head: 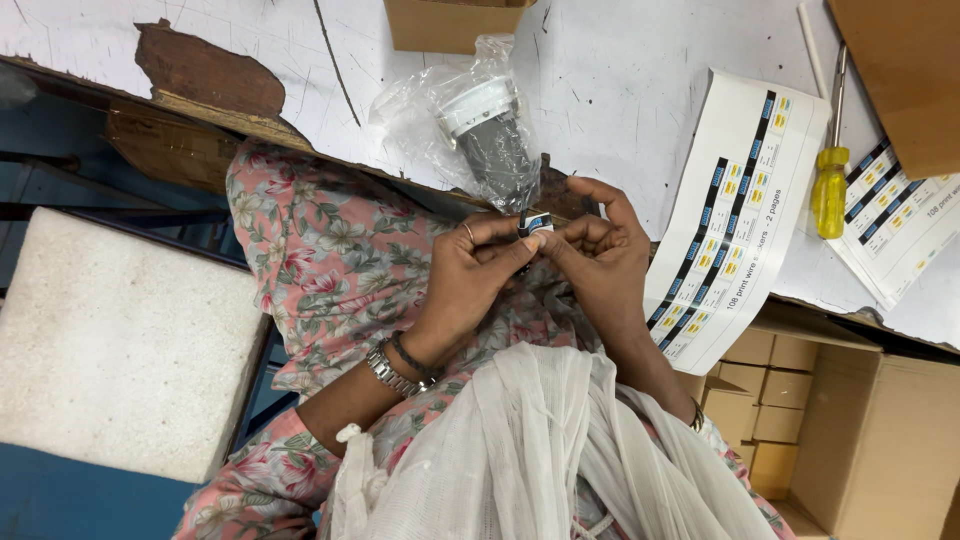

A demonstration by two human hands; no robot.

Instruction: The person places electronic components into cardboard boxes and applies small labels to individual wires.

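My left hand (470, 275) and my right hand (598, 262) meet over my lap, fingertips pinched together on a small blue, white and black sticker (535, 221). The sticker sits at the lower end of a grey cylindrical part with a white cap (490, 140), wrapped in a clear plastic bag (420, 110) that lies on the white table's edge. My left wrist wears a metal watch and a dark band. It is hidden whether the sticker is stuck to the bag or free.
A sheet of sticker labels (735, 215) hangs over the table edge at right, a second sheet (895, 215) beyond it. A yellow-handled screwdriver (830, 185) lies between them. An open carton of small boxes (770, 400) stands lower right. A white cushioned seat (110, 340) is at left.
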